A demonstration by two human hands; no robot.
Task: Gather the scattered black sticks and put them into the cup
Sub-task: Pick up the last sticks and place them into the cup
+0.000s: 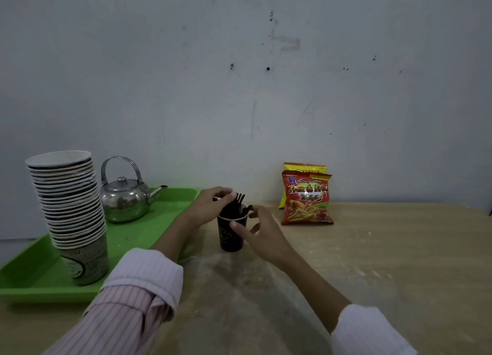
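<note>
A dark paper cup (229,237) stands upright on the wooden table, just right of the green tray. Several black sticks (235,204) poke out of its mouth. My left hand (210,205) hovers over the cup's far left rim, its fingers pinched around the upper ends of the sticks. My right hand (259,231) rests against the cup's right side, thumb on the front wall and fingers spread behind it. I see no loose sticks lying on the table.
A green tray (32,280) at the left carries a tall stack of paper cups (70,208) and a metal kettle (125,199). Two snack bags (307,197) lean on the wall at the back right. The table (386,261) stretches right and towards me.
</note>
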